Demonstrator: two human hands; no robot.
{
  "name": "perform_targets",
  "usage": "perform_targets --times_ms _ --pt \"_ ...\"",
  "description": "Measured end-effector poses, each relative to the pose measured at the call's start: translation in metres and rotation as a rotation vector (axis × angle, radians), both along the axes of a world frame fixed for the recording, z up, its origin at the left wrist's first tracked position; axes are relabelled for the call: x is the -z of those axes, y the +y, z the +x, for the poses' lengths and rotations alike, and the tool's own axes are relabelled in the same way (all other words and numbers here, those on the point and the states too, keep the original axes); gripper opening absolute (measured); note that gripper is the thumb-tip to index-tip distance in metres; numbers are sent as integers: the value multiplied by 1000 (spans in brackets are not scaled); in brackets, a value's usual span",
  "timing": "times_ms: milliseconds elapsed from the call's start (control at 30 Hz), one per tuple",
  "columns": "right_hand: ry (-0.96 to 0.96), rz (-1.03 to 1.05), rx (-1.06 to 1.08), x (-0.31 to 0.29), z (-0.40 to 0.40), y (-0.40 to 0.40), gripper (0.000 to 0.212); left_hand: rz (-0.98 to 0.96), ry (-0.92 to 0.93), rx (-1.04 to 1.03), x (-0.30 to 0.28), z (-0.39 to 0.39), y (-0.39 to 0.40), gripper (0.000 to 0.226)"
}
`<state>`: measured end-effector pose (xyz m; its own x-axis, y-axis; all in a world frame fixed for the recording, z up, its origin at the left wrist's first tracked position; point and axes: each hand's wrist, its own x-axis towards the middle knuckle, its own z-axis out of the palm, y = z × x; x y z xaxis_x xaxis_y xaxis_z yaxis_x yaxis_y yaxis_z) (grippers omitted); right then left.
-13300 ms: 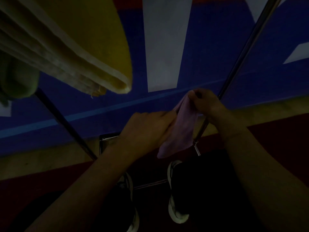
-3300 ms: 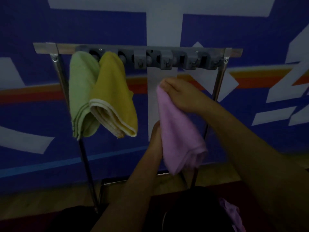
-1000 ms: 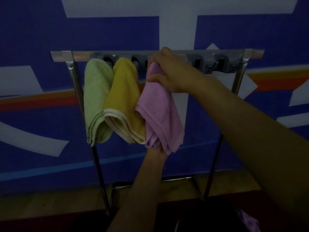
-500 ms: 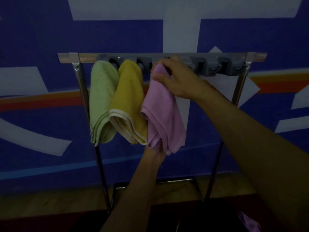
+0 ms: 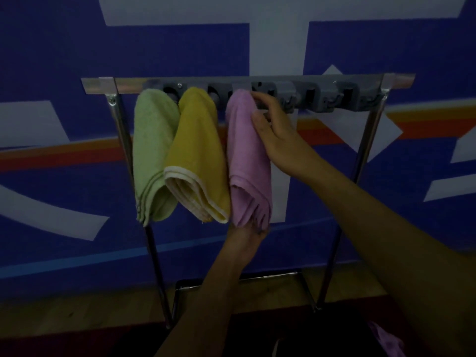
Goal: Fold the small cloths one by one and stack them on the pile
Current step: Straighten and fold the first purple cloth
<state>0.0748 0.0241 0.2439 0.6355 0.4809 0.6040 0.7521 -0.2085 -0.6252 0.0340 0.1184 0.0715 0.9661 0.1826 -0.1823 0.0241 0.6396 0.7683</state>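
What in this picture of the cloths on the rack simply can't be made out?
Head view, the only one:
- How the pink cloth is fixed to the grey holder bar: its top covers that spot.
- The left hand fingers: hidden under the cloth's bottom edge.
- The pinkish fabric at lower right: too dark, cut by the frame edge.
- The floor nearest the person: in deep shadow.

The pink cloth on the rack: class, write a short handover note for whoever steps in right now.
Right hand: fingers rest against the pink cloth near its top at the grey clip rail.
Left hand: grips the cloth's bottom edge.
Done: green cloth and yellow cloth hang folded beside it.
Left: confirm the pink one holds, let go, then take the loose pink cloth below.
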Motion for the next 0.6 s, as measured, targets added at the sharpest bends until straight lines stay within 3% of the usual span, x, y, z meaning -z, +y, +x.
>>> perform_targets --times_ms 167,333,467,600 --pt "127 79 -9 31 2 -14 42 323 21 182 21 4 9 21" --pt "277 15 113 80 16 -32 41 479 -13 268 31 -1 10 19" --pt "347 45 157 131 25 -57 41 771 12 360 46 2 10 23" --pt "401 -62 212 196 42 -80 34 921 -1 455 68 9 5 24"
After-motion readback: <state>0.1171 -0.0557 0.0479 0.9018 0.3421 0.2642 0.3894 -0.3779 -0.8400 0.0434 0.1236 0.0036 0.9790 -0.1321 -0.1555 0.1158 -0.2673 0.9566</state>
